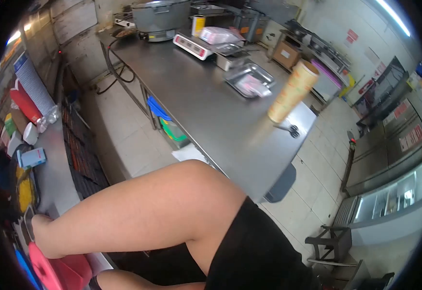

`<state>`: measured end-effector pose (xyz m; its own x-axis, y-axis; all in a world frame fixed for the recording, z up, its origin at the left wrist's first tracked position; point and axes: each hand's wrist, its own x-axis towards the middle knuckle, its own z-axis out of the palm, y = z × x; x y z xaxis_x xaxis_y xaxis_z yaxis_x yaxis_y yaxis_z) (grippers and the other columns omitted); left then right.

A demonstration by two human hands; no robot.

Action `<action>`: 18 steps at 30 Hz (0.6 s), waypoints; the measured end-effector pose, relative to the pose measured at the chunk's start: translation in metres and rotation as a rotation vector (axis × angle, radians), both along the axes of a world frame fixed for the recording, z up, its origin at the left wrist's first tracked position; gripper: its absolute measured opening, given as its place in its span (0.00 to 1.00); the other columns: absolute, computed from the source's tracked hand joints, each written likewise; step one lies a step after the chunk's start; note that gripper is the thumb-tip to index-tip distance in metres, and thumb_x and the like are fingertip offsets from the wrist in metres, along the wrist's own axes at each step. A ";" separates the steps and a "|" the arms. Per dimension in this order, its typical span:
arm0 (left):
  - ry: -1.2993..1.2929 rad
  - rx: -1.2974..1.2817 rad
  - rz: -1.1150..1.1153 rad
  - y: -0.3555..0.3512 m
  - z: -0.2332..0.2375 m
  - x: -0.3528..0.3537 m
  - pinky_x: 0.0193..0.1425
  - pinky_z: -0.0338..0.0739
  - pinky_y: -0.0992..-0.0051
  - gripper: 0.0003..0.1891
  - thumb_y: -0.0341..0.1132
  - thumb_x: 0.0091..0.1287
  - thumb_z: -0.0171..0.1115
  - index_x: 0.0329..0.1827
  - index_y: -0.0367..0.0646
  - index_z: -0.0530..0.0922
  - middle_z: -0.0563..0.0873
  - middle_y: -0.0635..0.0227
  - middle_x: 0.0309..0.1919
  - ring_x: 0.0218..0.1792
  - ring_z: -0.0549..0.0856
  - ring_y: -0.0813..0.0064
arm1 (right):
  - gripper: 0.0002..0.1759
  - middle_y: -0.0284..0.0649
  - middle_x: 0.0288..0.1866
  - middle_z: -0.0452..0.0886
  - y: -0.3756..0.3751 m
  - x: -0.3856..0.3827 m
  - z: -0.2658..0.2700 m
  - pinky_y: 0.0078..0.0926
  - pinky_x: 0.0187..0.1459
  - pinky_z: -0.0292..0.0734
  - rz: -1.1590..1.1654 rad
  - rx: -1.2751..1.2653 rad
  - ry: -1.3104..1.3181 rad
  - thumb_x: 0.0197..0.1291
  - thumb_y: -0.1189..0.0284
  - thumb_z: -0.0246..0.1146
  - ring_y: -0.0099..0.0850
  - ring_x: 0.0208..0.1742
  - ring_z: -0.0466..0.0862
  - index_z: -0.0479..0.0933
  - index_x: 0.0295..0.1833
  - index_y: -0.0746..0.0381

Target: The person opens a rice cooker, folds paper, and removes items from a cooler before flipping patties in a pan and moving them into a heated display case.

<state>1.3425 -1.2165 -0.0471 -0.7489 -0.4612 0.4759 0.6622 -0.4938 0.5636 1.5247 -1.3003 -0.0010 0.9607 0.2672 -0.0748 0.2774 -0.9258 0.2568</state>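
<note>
My right arm reaches across the view to the counter on the left. At its end, my right hand (42,236) looks closed beside a looped metal piece (29,223), perhaps a utensil handle. My fingers are turned away, so what they hold cannot be made out. Just below that hand is a red plastic container (63,271), partly cut off by the frame. Only the forearm of my left arm shows at the bottom edge, with a dark band near the wrist; my left hand is out of sight.
Along the left counter (59,181) stand stacked paper cups (33,84), a blue box (31,157) and a tray of yellow food (25,191). A steel table (187,104) bears a scale (191,47), metal trays (249,79), a film roll (294,92) and scissors (293,129). A stool (334,244) stands at right.
</note>
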 end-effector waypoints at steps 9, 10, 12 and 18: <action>0.106 0.076 0.091 -0.191 0.013 0.115 0.41 0.73 0.76 0.08 0.31 0.59 0.57 0.38 0.35 0.76 0.80 0.63 0.36 0.38 0.77 0.73 | 0.18 0.35 0.53 0.77 -0.166 0.113 0.019 0.44 0.43 0.69 0.212 0.090 -0.006 0.55 0.63 0.57 0.35 0.54 0.75 0.76 0.52 0.50; 0.081 0.078 0.103 -0.217 0.013 0.127 0.41 0.73 0.76 0.08 0.30 0.59 0.57 0.37 0.35 0.76 0.80 0.62 0.35 0.37 0.77 0.72 | 0.18 0.35 0.53 0.77 -0.187 0.123 0.020 0.44 0.42 0.69 0.237 0.113 -0.005 0.54 0.63 0.57 0.35 0.54 0.75 0.76 0.52 0.50; 0.015 0.072 0.124 -0.270 0.010 0.153 0.40 0.73 0.76 0.06 0.29 0.58 0.58 0.35 0.35 0.76 0.80 0.62 0.34 0.36 0.78 0.72 | 0.17 0.35 0.52 0.78 -0.233 0.143 0.014 0.45 0.40 0.70 0.323 0.005 -0.020 0.55 0.63 0.57 0.35 0.53 0.76 0.78 0.50 0.51; -0.414 -0.047 0.167 -0.458 0.025 0.238 0.38 0.73 0.75 0.03 0.26 0.58 0.60 0.28 0.35 0.76 0.81 0.62 0.29 0.32 0.79 0.71 | 0.10 0.34 0.40 0.82 -0.412 0.192 -0.019 0.36 0.34 0.72 0.282 0.075 -0.094 0.48 0.68 0.59 0.33 0.43 0.81 0.82 0.36 0.53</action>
<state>1.5801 -1.6750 -0.0218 -0.7979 -0.5769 0.1749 0.4442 -0.3665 0.8176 1.7170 -1.7128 -0.0199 0.8495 0.5261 0.0409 0.5048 -0.8328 0.2274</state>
